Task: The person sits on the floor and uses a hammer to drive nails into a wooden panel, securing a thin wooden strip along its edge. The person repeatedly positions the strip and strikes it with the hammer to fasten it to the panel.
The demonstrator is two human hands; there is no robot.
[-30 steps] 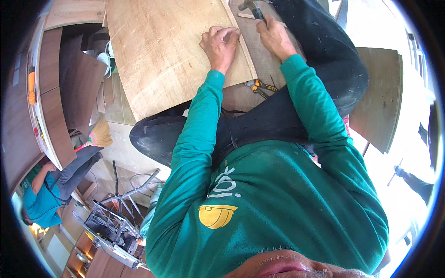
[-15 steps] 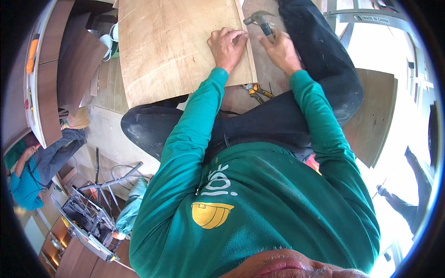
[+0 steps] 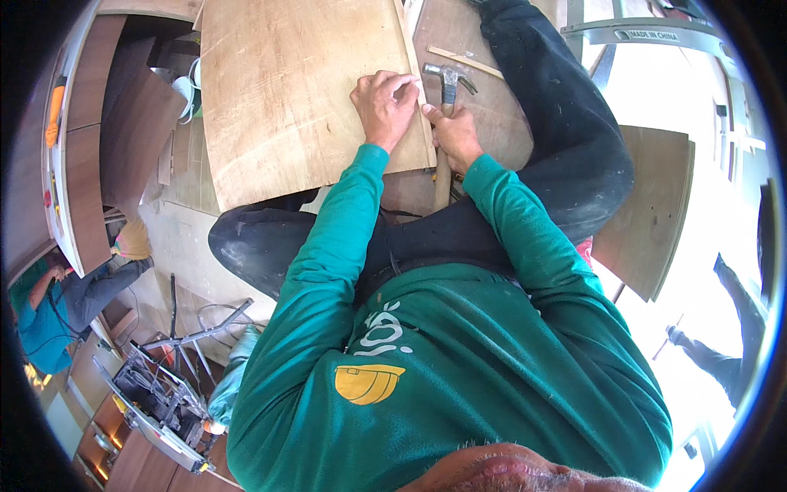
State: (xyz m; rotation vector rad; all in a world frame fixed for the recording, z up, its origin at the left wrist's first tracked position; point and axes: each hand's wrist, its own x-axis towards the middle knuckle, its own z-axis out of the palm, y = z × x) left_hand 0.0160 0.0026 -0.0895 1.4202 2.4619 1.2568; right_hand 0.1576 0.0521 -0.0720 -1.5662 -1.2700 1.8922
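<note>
Both forearms extended forward, green-sleeved. Left hand [image 3: 384,105] laid palm down, fingers curled, fingertips pinched together. Right hand [image 3: 452,135] closed in fist (thumb pointed forward), just beside left.

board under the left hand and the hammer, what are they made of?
Board: looks like thin plywood, raw and unfinished; pale grain, scuffed matte face. Hammer: head looks like bare steel, grey with a dull shine; handle seems wooden, brown and matte, mostly covered by the right hand.

Green long-sleeved shirt, black trousers

The left hand [image 3: 385,107] rests on the plywood sheet [image 3: 295,90], hammer [image 3: 445,107] just right.
</note>
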